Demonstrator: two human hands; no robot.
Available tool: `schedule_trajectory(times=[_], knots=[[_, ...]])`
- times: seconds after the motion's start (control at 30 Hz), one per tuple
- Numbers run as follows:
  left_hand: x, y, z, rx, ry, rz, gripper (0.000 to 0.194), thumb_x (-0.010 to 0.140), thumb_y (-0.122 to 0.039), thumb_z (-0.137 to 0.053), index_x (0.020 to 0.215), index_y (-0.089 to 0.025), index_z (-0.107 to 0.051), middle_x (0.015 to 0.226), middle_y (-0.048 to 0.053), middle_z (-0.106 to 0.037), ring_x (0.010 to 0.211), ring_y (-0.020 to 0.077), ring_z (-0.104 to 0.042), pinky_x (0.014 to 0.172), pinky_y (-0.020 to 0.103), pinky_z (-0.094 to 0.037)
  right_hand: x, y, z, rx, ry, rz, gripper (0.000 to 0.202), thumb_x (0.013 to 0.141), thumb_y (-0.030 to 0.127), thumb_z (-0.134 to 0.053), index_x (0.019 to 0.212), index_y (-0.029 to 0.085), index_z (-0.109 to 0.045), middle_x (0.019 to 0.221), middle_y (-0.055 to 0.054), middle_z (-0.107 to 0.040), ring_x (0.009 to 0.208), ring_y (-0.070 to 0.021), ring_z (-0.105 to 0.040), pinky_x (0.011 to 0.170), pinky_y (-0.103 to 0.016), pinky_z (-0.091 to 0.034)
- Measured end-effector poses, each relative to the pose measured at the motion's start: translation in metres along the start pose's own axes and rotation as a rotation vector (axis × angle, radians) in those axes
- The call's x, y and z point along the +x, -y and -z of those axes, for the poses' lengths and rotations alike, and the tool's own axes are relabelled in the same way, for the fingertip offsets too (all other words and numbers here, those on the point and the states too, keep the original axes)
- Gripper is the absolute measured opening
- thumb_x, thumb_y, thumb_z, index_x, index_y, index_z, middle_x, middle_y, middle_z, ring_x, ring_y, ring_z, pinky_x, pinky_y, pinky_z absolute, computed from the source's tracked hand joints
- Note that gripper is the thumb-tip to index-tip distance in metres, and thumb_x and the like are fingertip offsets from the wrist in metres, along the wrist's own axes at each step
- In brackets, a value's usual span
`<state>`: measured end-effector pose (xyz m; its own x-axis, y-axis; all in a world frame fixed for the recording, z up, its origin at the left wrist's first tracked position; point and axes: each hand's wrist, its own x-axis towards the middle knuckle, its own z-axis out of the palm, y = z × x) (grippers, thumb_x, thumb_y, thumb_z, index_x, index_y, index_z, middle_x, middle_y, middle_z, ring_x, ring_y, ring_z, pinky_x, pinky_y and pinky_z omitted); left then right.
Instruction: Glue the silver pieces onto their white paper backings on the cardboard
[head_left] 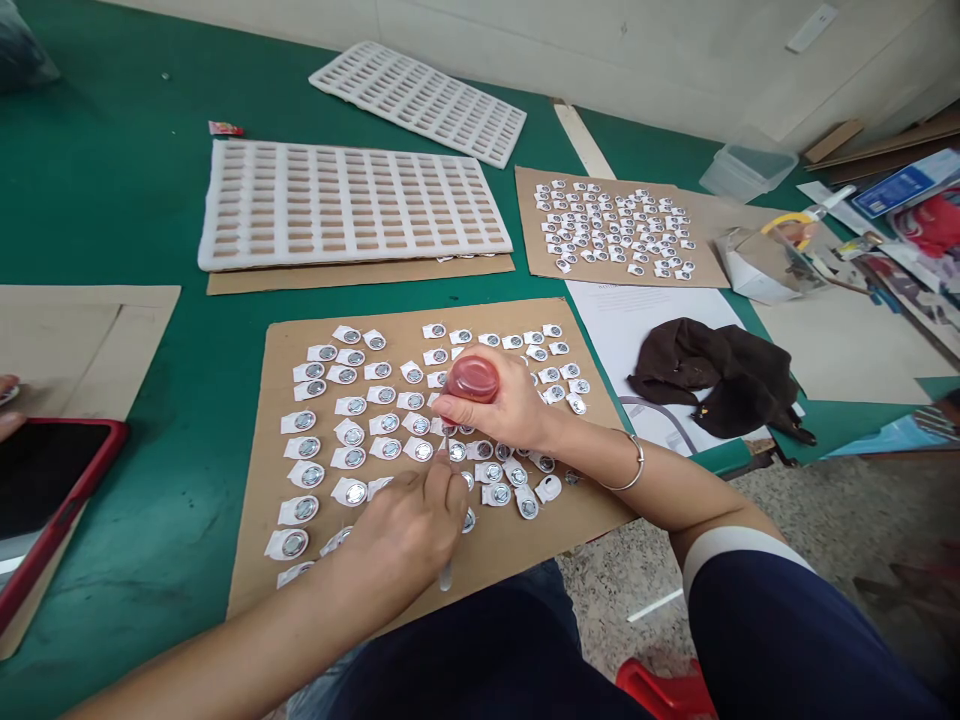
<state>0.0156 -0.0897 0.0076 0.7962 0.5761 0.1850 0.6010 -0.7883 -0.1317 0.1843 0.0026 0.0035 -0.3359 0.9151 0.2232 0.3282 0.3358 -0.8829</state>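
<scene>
My right hand (510,398) is closed around a reddish squeeze bottle (474,380), its narrow tip pointing down over the cardboard sheet (555,530). Just below it, my left hand (412,520) is closed on a thin metal tool (446,577); its rounded end shows under the fist, and its kind is unclear. Both hands meet above a small white piece with a silver ring (454,452). Rows of similar white tabs with round silver-ringed parts (303,510) lie on the cardboard, some hidden under my hands and forearm.
White slotted trays (352,205) lie behind. Another cardboard sheet (536,240) holds many small ringed parts. Dark brown cloth (720,375) lies on paper at right, near yellow-handled scissors (787,222) and a clear tub (750,170). A red-cased device (52,470) and another person's fingers (9,422) are at left.
</scene>
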Motion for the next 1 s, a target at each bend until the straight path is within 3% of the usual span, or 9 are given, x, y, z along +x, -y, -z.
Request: schedule_trajectory(times=[0.3,0.73,1.0], knots=[[-0.0004,0.0005,0.0004,-0.024,0.016,0.023,0.035,0.073,0.012,-0.036,0.084,-0.01,-0.061,0.076,0.012,-0.067,0.063,0.0243,-0.066,0.055,0.034,-0.055,0.0008,-0.001,0.0,0.012,-0.008,0.009,0.033,0.07,0.047,-0.077,0.083,0.023,-0.058,0.081,0.0,-0.066,0.073,-0.0166,-0.061,0.075,-0.035,-0.05],[-0.0006,-0.0003,-0.0026,-0.05,-0.09,0.054,0.031,0.073,0.01,-0.038,0.081,-0.009,-0.062,0.074,0.014,-0.068,0.058,0.0226,-0.066,0.052,0.034,-0.056,0.001,-0.0057,-0.0027,-0.022,-0.034,0.084,0.029,0.073,0.043,-0.075,0.085,0.022,-0.059,0.081,0.001,-0.067,0.073,-0.0148,-0.062,0.074,-0.032,-0.05],[-0.0004,0.0003,-0.0052,-0.052,-0.098,0.046,0.033,0.074,0.01,-0.037,0.088,-0.007,-0.062,0.077,0.014,-0.068,0.059,0.0226,-0.065,0.053,0.035,-0.056,0.0016,-0.0059,-0.0019,0.008,-0.055,0.054,0.029,0.071,0.041,-0.077,0.085,0.022,-0.06,0.08,0.002,-0.067,0.071,-0.0144,-0.062,0.072,-0.032,-0.05]])
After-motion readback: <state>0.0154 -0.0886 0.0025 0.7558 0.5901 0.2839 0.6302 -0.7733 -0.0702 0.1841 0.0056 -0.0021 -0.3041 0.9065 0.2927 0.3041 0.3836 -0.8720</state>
